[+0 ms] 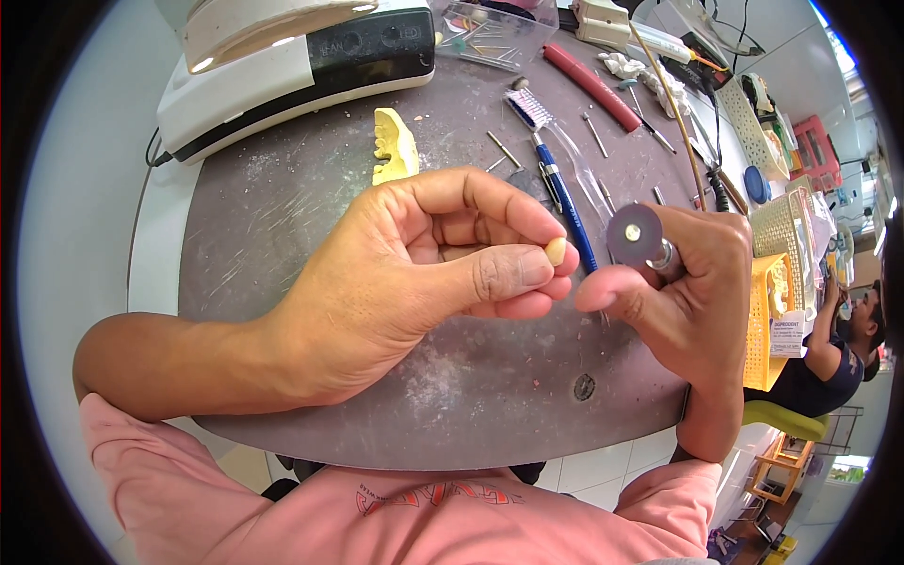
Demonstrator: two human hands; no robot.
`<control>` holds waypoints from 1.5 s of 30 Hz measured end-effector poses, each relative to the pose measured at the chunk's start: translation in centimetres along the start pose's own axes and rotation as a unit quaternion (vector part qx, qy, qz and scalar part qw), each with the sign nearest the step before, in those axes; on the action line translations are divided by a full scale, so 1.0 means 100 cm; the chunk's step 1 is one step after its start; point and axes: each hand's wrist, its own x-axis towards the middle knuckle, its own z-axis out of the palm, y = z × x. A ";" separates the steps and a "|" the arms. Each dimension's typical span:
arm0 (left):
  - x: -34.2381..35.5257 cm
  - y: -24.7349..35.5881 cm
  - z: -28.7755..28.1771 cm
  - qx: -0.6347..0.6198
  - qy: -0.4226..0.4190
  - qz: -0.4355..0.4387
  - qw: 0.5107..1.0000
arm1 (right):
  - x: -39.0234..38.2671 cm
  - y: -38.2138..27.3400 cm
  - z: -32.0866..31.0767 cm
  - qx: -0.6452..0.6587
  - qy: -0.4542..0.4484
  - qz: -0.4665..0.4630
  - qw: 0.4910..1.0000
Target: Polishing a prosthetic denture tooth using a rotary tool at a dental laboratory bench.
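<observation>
My left hand (pixel 414 264) pinches a small ivory tooth-shaped piece (pixel 556 250) between thumb and index finger, with the other fingers curled behind it. My right hand (pixel 692 292), just to the right, is closed round a metal rotary handpiece (pixel 665 256) whose dark, flat disc (pixel 627 241) faces up near that piece, apart from it. A yellow dental cast (pixel 394 146) lies beyond my left hand. A blue pen-like tool (pixel 563 201) and a toothbrush (pixel 528 110) lie behind my hands.
A white-and-black machine (pixel 240 104) stands at the back left, beside a clear bin of burs (pixel 490 33). A red cylinder (pixel 591 87) and several small tools lie at the back. Baskets (pixel 763 330) line the right side. Another person (pixel 819 367) sits at the far right.
</observation>
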 end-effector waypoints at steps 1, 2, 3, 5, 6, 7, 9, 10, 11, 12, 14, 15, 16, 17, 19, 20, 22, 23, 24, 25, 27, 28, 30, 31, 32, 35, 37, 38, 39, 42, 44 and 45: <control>-0.001 -0.001 -0.001 0.001 0.001 -0.001 1.000 | 0.002 -0.002 0.001 0.009 0.000 0.009 1.000; -0.001 -0.001 -0.001 0.004 0.003 0.001 1.000 | 0.004 -0.003 0.002 0.010 0.001 0.010 1.000; -0.002 -0.002 -0.001 0.006 0.005 0.003 1.000 | 0.006 -0.004 0.003 0.007 -0.017 0.013 1.000; -0.001 -0.005 -0.002 0.028 -0.010 0.017 0.999 | 0.008 -0.007 0.000 0.001 -0.031 0.020 0.999; -0.001 -0.007 -0.003 0.050 -0.022 0.032 0.998 | 0.008 -0.009 -0.002 0.017 -0.052 0.041 0.998; -0.001 -0.007 -0.003 0.050 -0.022 0.031 0.998 | 0.009 -0.009 -0.002 0.034 -0.074 0.061 0.995; 0.000 -0.008 -0.003 0.061 -0.031 0.020 0.997 | 0.007 -0.007 0.004 0.063 -0.028 0.061 0.996; 0.000 -0.007 -0.002 0.061 -0.031 0.019 0.997 | 0.007 -0.006 0.006 0.091 0.016 0.060 0.994; -0.001 -0.007 -0.002 0.059 -0.036 0.016 0.997 | 0.008 -0.006 0.005 0.092 0.017 0.060 0.994; -0.001 -0.006 -0.001 0.057 -0.041 0.013 0.997 | 0.010 -0.005 0.003 0.090 0.022 0.077 0.993; -0.001 -0.006 -0.001 0.048 -0.032 0.015 0.998 | 0.010 -0.005 0.002 0.087 0.028 0.093 0.991; -0.001 -0.006 -0.001 0.039 -0.024 0.018 0.999 | 0.010 -0.005 0.003 0.093 0.037 0.096 0.990; -0.001 -0.005 0.000 0.040 -0.023 0.019 0.999 | 0.009 -0.006 0.004 0.099 0.046 0.098 0.989; -0.001 -0.004 0.000 0.040 -0.023 0.015 0.999 | 0.009 -0.006 0.004 0.099 0.046 0.097 0.989; -0.001 -0.003 0.000 0.040 -0.023 0.013 0.999 | 0.008 -0.007 0.003 0.068 0.051 0.088 0.993; -0.001 -0.004 -0.001 0.044 -0.024 0.012 0.999 | 0.007 -0.007 0.003 0.068 0.050 0.087 0.993; -0.002 -0.004 -0.001 0.049 -0.024 0.013 0.998 | 0.007 -0.007 0.003 0.037 0.050 0.059 0.996; -0.002 -0.004 -0.001 0.040 -0.022 0.013 0.999 | 0.006 -0.007 0.003 0.037 0.050 0.058 0.996; -0.002 -0.004 -0.001 0.031 -0.019 0.013 0.999 | 0.006 -0.008 0.002 0.036 0.043 0.055 0.997; -0.002 -0.004 -0.002 0.031 -0.019 0.013 0.999 | 0.006 -0.008 0.001 0.034 0.036 0.053 0.997; -0.001 -0.004 -0.003 0.030 -0.023 0.015 0.999 | 0.005 -0.006 0.003 0.040 0.039 0.054 0.997; -0.001 -0.004 -0.002 0.030 -0.022 0.015 0.999 | 0.004 -0.005 0.004 0.048 0.041 0.054 0.997; -0.001 -0.004 -0.002 0.029 -0.016 0.009 0.999 | 0.004 -0.006 0.003 0.034 0.036 0.053 0.997; -0.001 -0.004 -0.002 0.029 -0.015 0.009 0.999 | 0.004 -0.006 0.003 0.020 0.030 0.052 0.998; -0.001 -0.003 -0.001 0.030 -0.015 0.009 0.999 | 0.004 -0.006 0.002 0.020 0.030 0.052 0.998; -0.001 -0.004 -0.002 0.030 -0.015 0.013 0.999 | 0.004 -0.006 0.002 0.019 0.016 0.045 0.999; -0.001 -0.004 -0.002 0.031 -0.015 0.017 0.999 | 0.004 -0.008 0.002 0.033 0.011 0.054 0.998; -0.001 -0.004 -0.002 0.033 -0.015 0.019 0.999 | 0.003 -0.007 0.002 0.033 0.011 0.054 0.998; -0.001 -0.004 -0.001 0.035 -0.015 0.020 0.999 | 0.003 -0.005 0.002 0.031 0.010 0.042 0.999; -0.001 -0.003 -0.001 0.029 -0.006 0.014 0.999 | 0.003 -0.005 0.002 0.029 0.006 0.037 0.999; -0.002 -0.003 -0.001 0.033 -0.006 0.013 0.999 | 0.002 -0.005 0.002 0.029 0.003 0.044 0.999; -0.002 -0.003 -0.001 0.038 -0.006 0.012 0.999 | 0.002 -0.004 0.002 0.024 0.004 0.038 0.999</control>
